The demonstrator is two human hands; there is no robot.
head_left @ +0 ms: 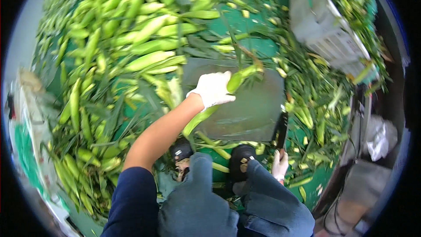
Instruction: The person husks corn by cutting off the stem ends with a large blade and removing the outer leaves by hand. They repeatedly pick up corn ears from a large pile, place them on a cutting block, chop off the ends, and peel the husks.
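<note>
My left hand (213,89), in a white glove, is closed round a green ear of corn in its husk (239,78) over the dark cutting board (250,116). The husk's ends stick out on both sides of my fist, and a stalk end points toward the upper right of the board. Low at the board's right edge, my right hand (280,165), also gloved, grips a knife (281,128). Its dark blade points away from me along that edge. The fingers of this hand are partly hidden beneath the handle.
Unhusked corn (149,30) is heaped at the left and far side. Cut leaves and stem pieces (322,105) litter the green floor to the right. A white crate (322,22) filled with trimmings stands at the far right. My shoes and knees are close to the board's near edge.
</note>
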